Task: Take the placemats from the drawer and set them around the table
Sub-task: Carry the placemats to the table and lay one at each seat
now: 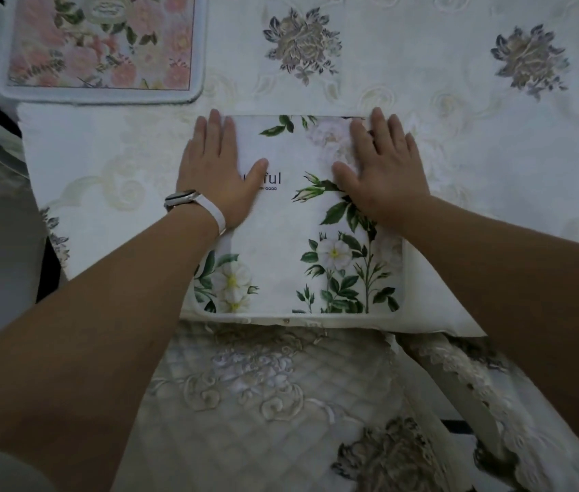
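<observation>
Two placemats, pink placemat upper left, white placemat under left hand, right hand, fingers straight

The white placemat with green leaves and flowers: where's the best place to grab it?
Pinch the near edge of the white flowered placemat, coming from the person's side. It lies flat on the embroidered tablecloth, so its other edges offer no gap, while the near edge seems to reach the table's rim.
</observation>
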Motion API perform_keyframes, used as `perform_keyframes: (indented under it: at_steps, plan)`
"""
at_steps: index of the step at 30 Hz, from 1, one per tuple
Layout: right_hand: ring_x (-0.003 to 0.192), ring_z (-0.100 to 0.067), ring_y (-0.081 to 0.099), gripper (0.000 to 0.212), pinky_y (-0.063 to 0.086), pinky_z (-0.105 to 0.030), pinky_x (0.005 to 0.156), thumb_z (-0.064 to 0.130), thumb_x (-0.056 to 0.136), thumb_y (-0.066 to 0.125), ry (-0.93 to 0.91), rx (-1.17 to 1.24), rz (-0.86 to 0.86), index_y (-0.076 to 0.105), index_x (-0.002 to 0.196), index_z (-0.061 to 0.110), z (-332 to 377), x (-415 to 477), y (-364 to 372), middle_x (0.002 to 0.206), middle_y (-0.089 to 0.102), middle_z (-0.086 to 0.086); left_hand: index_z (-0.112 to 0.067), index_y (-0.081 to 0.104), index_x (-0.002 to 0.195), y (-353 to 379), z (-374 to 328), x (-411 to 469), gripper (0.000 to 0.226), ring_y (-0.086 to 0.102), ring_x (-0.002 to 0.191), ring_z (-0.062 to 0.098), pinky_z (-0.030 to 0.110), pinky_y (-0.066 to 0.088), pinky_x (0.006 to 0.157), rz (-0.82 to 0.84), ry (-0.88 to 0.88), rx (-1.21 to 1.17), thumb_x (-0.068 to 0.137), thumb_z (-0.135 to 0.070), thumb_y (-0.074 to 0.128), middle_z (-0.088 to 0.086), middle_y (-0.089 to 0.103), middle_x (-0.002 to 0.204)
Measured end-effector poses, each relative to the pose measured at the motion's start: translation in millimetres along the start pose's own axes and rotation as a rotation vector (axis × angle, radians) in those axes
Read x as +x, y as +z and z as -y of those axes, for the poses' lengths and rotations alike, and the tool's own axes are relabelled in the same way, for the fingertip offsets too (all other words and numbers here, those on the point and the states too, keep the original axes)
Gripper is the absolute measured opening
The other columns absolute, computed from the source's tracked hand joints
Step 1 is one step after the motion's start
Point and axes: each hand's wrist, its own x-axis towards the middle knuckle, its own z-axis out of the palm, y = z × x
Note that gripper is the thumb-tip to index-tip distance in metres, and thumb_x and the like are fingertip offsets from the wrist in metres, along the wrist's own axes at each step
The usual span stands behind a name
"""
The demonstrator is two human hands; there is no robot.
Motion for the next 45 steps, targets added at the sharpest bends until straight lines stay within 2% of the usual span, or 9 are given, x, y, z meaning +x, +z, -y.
perform_keyframes:
  at_steps: [8, 12, 17, 21, 24, 32, 41, 43, 45]
  plan:
    - [0.152, -0.026, -0.011, 0.073, -0.006, -0.048, 0.122, 0.060, 0.099, 0.018, 0.060, -0.004, 0.058, -0.001, 0.159, 0.024, -8, -68, 13, 0.166, -0.012, -0.008, -0.008, -0.004, 0.153, 7, 9, -72, 0.083, -0.008, 0.148, 0.020, 0.039, 0.000, 0.120, 0.014, -0.095, -0.078, 0.093, -0.060, 0.020, 0.008, -0.008, 0.162]
    - [0.151, -0.028, -0.015, 0.074, -0.007, -0.051, 0.121, 0.060, 0.099, 0.013, 0.040, -0.049, 0.097, -0.006, 0.158, 0.019, 9, -94, 19, 0.165, -0.015, -0.012, -0.008, -0.003, 0.153, 12, 2, -116, 0.083, -0.011, 0.148, 0.021, 0.038, -0.003, 0.119, 0.094, 0.034, -0.024, 0.091, -0.058, 0.019, 0.009, -0.010, 0.162]
    - [0.150, -0.034, -0.019, 0.077, -0.009, -0.054, 0.120, 0.064, 0.097, 0.015, -0.088, -0.082, 0.149, -0.006, 0.158, 0.021, 49, -118, 30, 0.164, -0.017, -0.015, -0.019, 0.002, 0.154, 16, -14, -134, 0.085, -0.011, 0.148, 0.023, 0.045, -0.007, 0.116, 0.151, 0.288, 0.117, 0.089, -0.072, 0.013, 0.003, -0.008, 0.161]
    - [0.151, -0.032, -0.017, 0.075, -0.005, -0.054, 0.121, 0.066, 0.096, 0.014, -0.203, -0.100, 0.143, -0.004, 0.158, 0.029, 66, -125, 40, 0.165, -0.016, -0.010, -0.030, 0.003, 0.154, 15, -20, -133, 0.090, -0.006, 0.149, 0.025, 0.057, -0.001, 0.114, 0.165, 0.414, 0.214, 0.081, -0.082, 0.005, -0.001, -0.003, 0.162]
    - [0.152, -0.032, -0.013, 0.075, -0.004, -0.053, 0.121, 0.067, 0.095, 0.019, -0.238, -0.100, 0.135, 0.001, 0.159, 0.030, 63, -129, 39, 0.166, -0.011, -0.009, -0.032, 0.006, 0.154, 17, -14, -134, 0.090, 0.002, 0.149, 0.026, 0.058, 0.006, 0.114, 0.155, 0.438, 0.208, 0.080, -0.084, 0.010, -0.001, 0.003, 0.162]
    - [0.153, -0.030, -0.007, 0.074, 0.000, -0.049, 0.123, 0.065, 0.095, 0.024, -0.227, -0.098, 0.110, 0.009, 0.158, 0.030, 44, -136, 39, 0.167, -0.003, -0.005, -0.032, 0.001, 0.153, 22, -5, -140, 0.082, -0.006, 0.149, 0.022, 0.049, 0.002, 0.118, 0.092, 0.271, 0.126, 0.087, -0.077, 0.016, -0.002, -0.006, 0.162]
    - [0.149, -0.018, -0.021, 0.070, -0.004, -0.039, 0.123, 0.061, 0.099, 0.018, -0.157, -0.060, 0.162, -0.004, 0.158, 0.029, -22, -156, 25, 0.164, -0.017, -0.002, -0.024, -0.004, 0.154, 9, 22, -163, 0.084, -0.008, 0.148, 0.017, 0.042, 0.008, 0.119, 0.181, 0.129, 0.066, 0.087, -0.074, 0.010, -0.006, -0.014, 0.159]
    - [0.150, -0.019, -0.019, 0.070, -0.002, -0.042, 0.123, 0.060, 0.100, 0.015, -0.153, -0.083, 0.195, -0.007, 0.157, 0.028, -32, -161, 18, 0.164, -0.019, -0.002, -0.023, -0.003, 0.154, 1, 22, -163, 0.083, -0.006, 0.149, 0.017, 0.041, 0.008, 0.119, 0.228, 0.110, 0.083, 0.089, -0.073, 0.013, -0.007, -0.012, 0.159]
    - [0.152, -0.023, -0.011, 0.069, 0.002, -0.043, 0.124, 0.056, 0.101, 0.021, -0.159, -0.083, 0.226, -0.003, 0.158, 0.025, -35, -164, 9, 0.165, -0.015, -0.002, -0.020, 0.012, 0.154, -12, 15, -163, 0.076, 0.011, 0.148, 0.021, 0.041, 0.019, 0.117, 0.226, 0.112, 0.089, 0.093, -0.064, 0.025, 0.000, 0.006, 0.162]
